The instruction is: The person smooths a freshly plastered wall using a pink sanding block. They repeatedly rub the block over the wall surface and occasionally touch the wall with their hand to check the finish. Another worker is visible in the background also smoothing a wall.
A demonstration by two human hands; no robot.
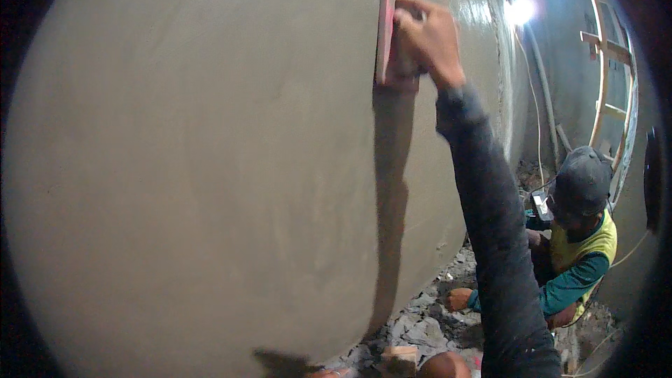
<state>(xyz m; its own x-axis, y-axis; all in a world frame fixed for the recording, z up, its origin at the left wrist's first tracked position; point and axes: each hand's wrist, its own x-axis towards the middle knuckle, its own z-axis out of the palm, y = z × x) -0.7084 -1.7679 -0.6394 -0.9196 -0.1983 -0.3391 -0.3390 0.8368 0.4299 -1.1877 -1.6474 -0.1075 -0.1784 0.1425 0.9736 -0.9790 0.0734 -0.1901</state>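
Observation:
My right hand point(430, 38) is closed round the grip of a plastering float point(385, 35) with a reddish-pink edge. The float's face lies against a smooth grey-brown plastered wall point(231, 140), high up and right of the middle. My right arm, in a dark sleeve, reaches up from the lower right. Below the float a long dark shadow runs down the wall. A skin-coloured sliver point(329, 373) at the lower edge may be part of my left hand; its fingers cannot be made out.
A co-worker point(581, 224) in a cap and yellow vest crouches at the right, one hand near the rubble point(423, 325) along the wall's foot. A small pale block point(400, 353) lies there. Behind are a bright lamp point(521, 9), a hanging cable and a wooden ladder point(600, 56).

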